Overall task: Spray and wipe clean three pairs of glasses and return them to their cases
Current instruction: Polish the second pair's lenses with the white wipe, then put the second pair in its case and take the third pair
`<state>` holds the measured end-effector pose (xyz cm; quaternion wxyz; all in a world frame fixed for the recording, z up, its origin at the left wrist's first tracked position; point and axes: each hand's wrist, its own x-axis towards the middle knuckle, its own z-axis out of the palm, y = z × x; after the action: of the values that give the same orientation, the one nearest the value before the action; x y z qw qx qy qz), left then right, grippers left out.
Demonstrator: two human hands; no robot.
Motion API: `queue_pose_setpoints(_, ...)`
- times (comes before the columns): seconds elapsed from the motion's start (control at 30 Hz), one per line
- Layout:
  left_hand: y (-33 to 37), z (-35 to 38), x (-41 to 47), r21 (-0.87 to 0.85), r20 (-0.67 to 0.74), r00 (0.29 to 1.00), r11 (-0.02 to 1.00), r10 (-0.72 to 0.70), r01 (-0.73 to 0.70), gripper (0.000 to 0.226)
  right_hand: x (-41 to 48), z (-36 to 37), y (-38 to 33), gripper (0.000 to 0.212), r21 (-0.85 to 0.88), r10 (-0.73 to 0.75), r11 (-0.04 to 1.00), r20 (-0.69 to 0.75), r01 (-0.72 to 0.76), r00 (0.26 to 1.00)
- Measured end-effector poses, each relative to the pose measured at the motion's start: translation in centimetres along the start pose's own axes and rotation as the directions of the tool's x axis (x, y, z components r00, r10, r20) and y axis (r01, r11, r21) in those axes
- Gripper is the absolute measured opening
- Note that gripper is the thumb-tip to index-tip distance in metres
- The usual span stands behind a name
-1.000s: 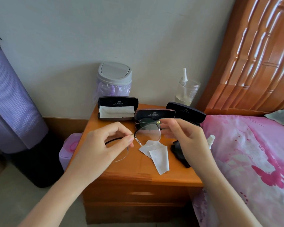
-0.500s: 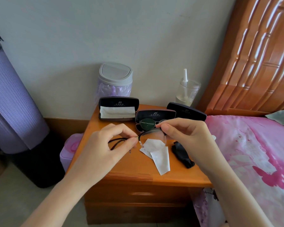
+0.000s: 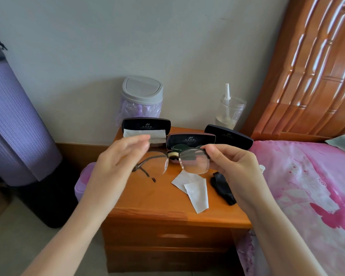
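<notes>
Orange-brown wooden counter [image 3: 157,200] next to a pink bed [image 3: 307,186], and a pair of clear-lens glasses [image 3: 194,163] is up in the air just above it, lenses facing the camera and the temple arms hanging down on the left side. Right hand [image 3: 233,168] pinches the right end of the frame between thumb and fingertips. Left hand [image 3: 116,168] sits at the other end with its fingers loosely stretched out, but it's blurry, so I honestly can't tell if it's touching the frame at all. The hands are apart, one at each end of the glasses. Behind them are three black cases, all open. The left case [image 3: 145,125] has a folded white cloth [image 3: 143,134] inside. The middle case [image 3: 190,139] holds a pair of green-lens glasses [image 3: 177,149]. The right case [image 3: 229,136] is over by the bed, and I can't see what's in it. A white wiping cloth [image 3: 195,188] lies on the counter under the held glasses, with a crumpled black cloth [image 3: 222,188] just beside it, partly behind the right hand. At the back by the wall there's a small grey-lidded bin [image 3: 141,92] with a purple liner, and a clear cup [image 3: 230,110] with a white nozzle poking out of it. A purple rolled mat [image 3: 14,126] stands off to the left, and the wooden headboard [image 3: 317,66] is at the top right.
</notes>
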<state>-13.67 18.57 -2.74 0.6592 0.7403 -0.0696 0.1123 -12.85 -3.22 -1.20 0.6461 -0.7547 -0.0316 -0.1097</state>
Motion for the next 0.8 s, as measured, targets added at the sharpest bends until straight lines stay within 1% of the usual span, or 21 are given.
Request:
queue_pose_setpoints(0.07,-0.5,-0.5,0.4,-0.053,-0.010,0.997,0.996,-0.078,0.077,0.050,0.2,0.0,0.2,0.025,0.028,0.016,0.999,-0.028,-0.016,0.999)
queue_pose_setpoints(0.13,-1.0,-0.7,0.6,-0.129,-0.004,0.990,0.982,-0.138,0.137,0.054,0.4,0.2,0.3,0.029,0.052,0.020,0.998,-0.046,-0.018,0.999)
queue_pose_setpoints(0.23,-1.2,-0.8,0.6,-0.192,0.019,0.982,0.963,-0.190,0.190,0.058,0.6,0.7,0.6,0.024,0.065,0.020,0.998,-0.059,-0.016,0.998)
queue_pose_setpoints(0.37,-1.4,-1.0,0.6,-0.262,0.062,0.981,0.945,-0.184,0.194,0.045,0.9,1.4,1.1,0.017,0.064,0.021,0.998,-0.048,-0.018,0.999)
queue_pose_setpoints(0.47,-1.5,-1.1,0.7,-0.341,0.051,0.980,0.919,-0.190,0.196,0.040,1.1,1.9,1.4,0.016,0.038,0.012,0.999,-0.019,-0.012,1.000)
queue_pose_setpoints(0.57,-1.8,-1.2,1.0,-0.348,0.035,0.979,0.916,-0.199,0.199,0.036,1.4,2.2,1.7,0.017,0.007,0.021,1.000,-0.007,-0.021,1.000)
queue_pose_setpoints(0.63,-2.2,-1.4,1.3,-0.334,0.029,0.977,0.920,-0.210,0.207,0.034,1.7,2.3,1.8,0.019,0.028,0.058,0.998,0.053,-0.060,0.997)
queue_pose_setpoints(0.7,-2.6,-1.8,1.7,-0.321,0.016,0.975,0.923,-0.220,0.213,0.032,2.1,2.2,1.8,0.022,0.035,0.104,0.993,0.158,-0.111,0.982)
queue_pose_setpoints(0.8,-3.3,-2.3,2.4,-0.331,0.006,0.972,0.917,-0.236,0.225,0.032,3.0,2.2,1.9,0.019,-0.001,0.126,0.992,0.261,-0.130,0.957)
